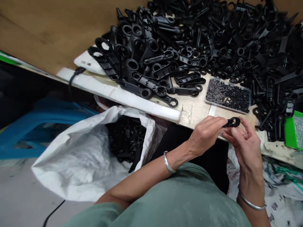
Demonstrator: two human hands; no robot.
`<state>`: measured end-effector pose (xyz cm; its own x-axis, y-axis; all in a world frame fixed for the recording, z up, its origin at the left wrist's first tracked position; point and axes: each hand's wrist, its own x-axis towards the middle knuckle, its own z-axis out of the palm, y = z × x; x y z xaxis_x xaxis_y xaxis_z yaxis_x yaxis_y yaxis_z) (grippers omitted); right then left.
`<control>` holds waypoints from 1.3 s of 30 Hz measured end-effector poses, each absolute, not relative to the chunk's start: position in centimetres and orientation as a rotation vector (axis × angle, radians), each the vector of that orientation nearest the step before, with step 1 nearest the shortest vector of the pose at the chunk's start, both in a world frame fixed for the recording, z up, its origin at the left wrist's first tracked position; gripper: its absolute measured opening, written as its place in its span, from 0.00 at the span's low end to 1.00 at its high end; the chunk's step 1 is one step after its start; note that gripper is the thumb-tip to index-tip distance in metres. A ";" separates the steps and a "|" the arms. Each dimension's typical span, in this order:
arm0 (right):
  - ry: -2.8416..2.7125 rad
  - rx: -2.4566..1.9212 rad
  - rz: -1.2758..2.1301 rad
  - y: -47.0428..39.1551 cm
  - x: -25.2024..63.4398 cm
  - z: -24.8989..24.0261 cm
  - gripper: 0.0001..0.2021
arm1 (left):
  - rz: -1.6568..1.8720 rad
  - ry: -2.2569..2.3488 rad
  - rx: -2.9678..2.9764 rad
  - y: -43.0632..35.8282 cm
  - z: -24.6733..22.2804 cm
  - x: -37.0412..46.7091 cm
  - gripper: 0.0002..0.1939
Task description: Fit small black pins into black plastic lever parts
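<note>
A black plastic part with a ring-shaped end (234, 122) is held between my two hands at the table's front edge. My left hand (207, 134) grips its shank end, fingers wrapped over it and hiding most of that side. At the ring end, my right hand (247, 140) pinches the part between thumb and fingers. Just beyond my hands lies a clear shallow box (251, 100) of small black pieces. Behind it spreads a large heap of black plastic parts (153, 60), many of them arm-shaped with ringed ends.
A white woven sack (78, 167) stands open at the left, with black parts (127, 138) inside. A bright green tray (290, 134) of small silvery pieces sits at the right. A white device with a cable (88, 63) lies at the back left. A blue stool (40, 126) is on the floor.
</note>
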<state>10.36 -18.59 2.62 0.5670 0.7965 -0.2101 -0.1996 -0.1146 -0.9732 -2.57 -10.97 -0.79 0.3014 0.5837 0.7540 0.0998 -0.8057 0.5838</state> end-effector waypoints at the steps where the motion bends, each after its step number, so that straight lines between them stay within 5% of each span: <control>1: -0.504 -1.404 0.936 -18.3 10.0 2.6 0.31 | 1.536 0.597 2.144 -11.1 -0.8 -2.5 0.06; 11: -0.357 -1.321 0.946 -16.8 9.1 3.1 0.16 | 1.573 0.592 2.062 -11.8 -0.5 -2.8 0.08; 39: -0.350 -1.261 0.908 -17.3 8.8 2.6 0.12 | 1.576 0.626 2.016 -12.4 -0.2 -2.8 0.12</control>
<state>8.77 -17.27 2.61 0.6186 0.7475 -0.2419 -0.3921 0.0269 -0.9195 -2.82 -12.38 -0.17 0.2231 0.6313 0.7427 0.0499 -0.7683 0.6381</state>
